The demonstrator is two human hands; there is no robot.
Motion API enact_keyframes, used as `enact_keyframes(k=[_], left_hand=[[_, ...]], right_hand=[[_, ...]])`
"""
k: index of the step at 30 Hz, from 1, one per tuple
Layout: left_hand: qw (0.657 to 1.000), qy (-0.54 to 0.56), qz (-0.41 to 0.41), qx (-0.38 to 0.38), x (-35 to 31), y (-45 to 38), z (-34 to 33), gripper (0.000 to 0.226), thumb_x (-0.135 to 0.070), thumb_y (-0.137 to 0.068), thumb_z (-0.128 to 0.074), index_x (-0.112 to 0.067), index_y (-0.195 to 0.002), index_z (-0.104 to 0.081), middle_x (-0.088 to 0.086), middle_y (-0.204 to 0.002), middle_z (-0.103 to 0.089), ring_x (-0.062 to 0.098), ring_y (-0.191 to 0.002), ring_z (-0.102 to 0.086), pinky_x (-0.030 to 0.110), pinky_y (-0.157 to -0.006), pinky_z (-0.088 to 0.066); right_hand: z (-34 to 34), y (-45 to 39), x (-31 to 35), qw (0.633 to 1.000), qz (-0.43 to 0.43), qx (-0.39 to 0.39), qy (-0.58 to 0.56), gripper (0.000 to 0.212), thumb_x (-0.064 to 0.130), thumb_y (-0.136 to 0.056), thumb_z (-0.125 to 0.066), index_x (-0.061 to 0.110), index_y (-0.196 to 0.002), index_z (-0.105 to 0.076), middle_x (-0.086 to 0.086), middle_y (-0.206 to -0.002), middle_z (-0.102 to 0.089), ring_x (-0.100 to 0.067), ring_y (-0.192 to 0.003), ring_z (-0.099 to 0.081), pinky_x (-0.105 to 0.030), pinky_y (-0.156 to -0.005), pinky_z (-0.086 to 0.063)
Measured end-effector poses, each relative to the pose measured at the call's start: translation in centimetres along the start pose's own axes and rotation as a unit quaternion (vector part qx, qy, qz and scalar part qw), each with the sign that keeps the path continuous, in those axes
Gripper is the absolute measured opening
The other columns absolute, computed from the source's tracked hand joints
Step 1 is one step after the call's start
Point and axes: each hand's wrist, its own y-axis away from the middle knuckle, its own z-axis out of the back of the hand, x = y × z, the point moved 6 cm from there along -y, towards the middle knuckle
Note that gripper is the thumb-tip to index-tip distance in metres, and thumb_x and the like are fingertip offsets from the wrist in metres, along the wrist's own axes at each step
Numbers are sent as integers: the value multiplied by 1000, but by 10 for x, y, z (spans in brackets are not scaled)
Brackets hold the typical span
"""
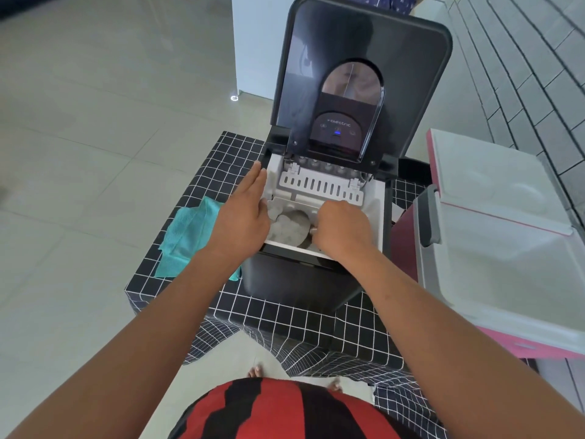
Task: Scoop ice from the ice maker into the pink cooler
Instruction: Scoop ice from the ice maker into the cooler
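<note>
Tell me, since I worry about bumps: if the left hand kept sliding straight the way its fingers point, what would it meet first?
Probably the raised lid of the ice maker, near its hinge. The left hand lies flat along the bin's left rim, fingertips just short of it; depth is unclear.

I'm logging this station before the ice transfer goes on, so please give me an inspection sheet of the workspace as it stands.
Surface: low table under a black-and-white grid cloth.
Job's things: ice maker with lid raised, ice in its basket; pink cooler on the right, open, white lid tipped back.
Clutter: teal cloth left of the ice maker.
Hands: left hand flat on the machine's left rim; right hand curled round a scoop handle in the basket.
Cables: nothing seen.
Surroundings: tiled floor, tiled wall.
</note>
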Motion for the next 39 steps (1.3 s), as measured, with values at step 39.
enact_keyframes(k=[39], left_hand=[[996, -83, -21, -28, -42, -3, 3, 50, -12, -93, -50, -8, -142, -45, 5, -155, -34, 24, -138, -36, 37, -108, -34]], right_hand=[[58, 51, -119, 958, -52, -200, -200, 13, 30, -64, -77, 30, -77, -78, 14, -75, -60, -16, -85, -51, -32, -72, -41]])
